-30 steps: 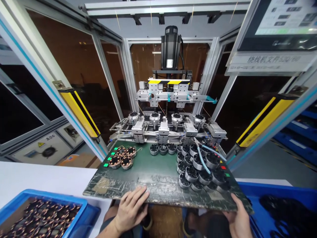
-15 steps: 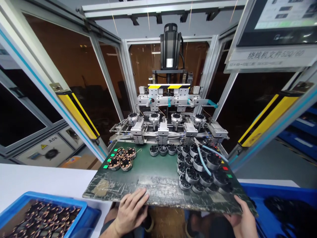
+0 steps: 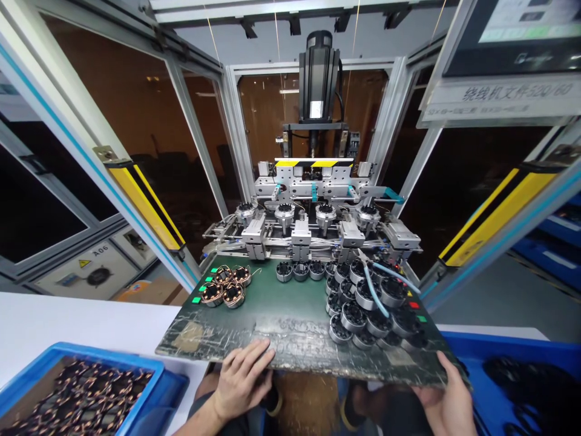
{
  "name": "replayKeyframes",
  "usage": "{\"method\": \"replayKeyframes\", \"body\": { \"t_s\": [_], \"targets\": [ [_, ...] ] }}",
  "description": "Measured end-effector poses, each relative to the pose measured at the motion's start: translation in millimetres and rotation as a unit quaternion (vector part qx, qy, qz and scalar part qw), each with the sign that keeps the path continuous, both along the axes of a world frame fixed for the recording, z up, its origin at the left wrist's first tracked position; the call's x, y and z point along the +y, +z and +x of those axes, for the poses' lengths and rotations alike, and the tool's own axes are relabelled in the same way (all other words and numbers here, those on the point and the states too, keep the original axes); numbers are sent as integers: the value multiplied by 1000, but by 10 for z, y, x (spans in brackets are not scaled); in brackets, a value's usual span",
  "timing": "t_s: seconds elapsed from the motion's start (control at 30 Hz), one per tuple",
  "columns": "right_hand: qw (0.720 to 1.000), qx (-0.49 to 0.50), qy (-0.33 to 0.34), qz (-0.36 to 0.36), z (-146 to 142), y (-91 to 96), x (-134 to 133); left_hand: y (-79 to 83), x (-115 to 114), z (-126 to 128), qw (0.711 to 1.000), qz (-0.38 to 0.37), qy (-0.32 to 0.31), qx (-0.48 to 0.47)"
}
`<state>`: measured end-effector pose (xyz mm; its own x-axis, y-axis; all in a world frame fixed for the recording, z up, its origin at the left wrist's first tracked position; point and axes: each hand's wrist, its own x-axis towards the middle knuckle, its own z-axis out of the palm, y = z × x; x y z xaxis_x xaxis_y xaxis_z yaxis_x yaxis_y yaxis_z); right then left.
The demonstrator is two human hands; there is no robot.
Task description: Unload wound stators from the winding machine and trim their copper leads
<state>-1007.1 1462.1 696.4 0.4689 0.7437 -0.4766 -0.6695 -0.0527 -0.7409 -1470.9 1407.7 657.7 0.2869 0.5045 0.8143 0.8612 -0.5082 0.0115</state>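
Observation:
My left hand (image 3: 245,378) lies over the front edge of a worn green work board (image 3: 272,303), its fingers stretched out and holding nothing loose. At the board's right front corner, my right hand (image 3: 447,393) has its thumb on top and its fingers under the edge. Left on the board sit several copper-wound stators (image 3: 233,295). A stacked group of unwound black-and-silver stator cores (image 3: 353,315) stands at the right, with blue-handled pliers (image 3: 374,290) lying across them. Behind, several cores (image 3: 285,210) are mounted in the winding machine (image 3: 313,188).
A blue bin (image 3: 154,387) of wound stators stands at lower left, and another blue bin (image 3: 499,351) with dark parts at lower right. Yellow light-curtain bars (image 3: 147,206) flank the machine opening. A screen (image 3: 521,36) hangs at upper right.
The camera view has shifted slightly. Inside the machine, the striped plate sits a little lower relative to the motor. Both hands stay at the board's front edge.

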Motion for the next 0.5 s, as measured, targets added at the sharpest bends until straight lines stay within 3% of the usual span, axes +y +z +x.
{"method": "replayKeyframes", "body": {
  "t_s": [0.5],
  "targets": [
    [1000,-29,3,6,18,-84,4,-2,11,-7,1000,5,-2,5]
  ]
}}
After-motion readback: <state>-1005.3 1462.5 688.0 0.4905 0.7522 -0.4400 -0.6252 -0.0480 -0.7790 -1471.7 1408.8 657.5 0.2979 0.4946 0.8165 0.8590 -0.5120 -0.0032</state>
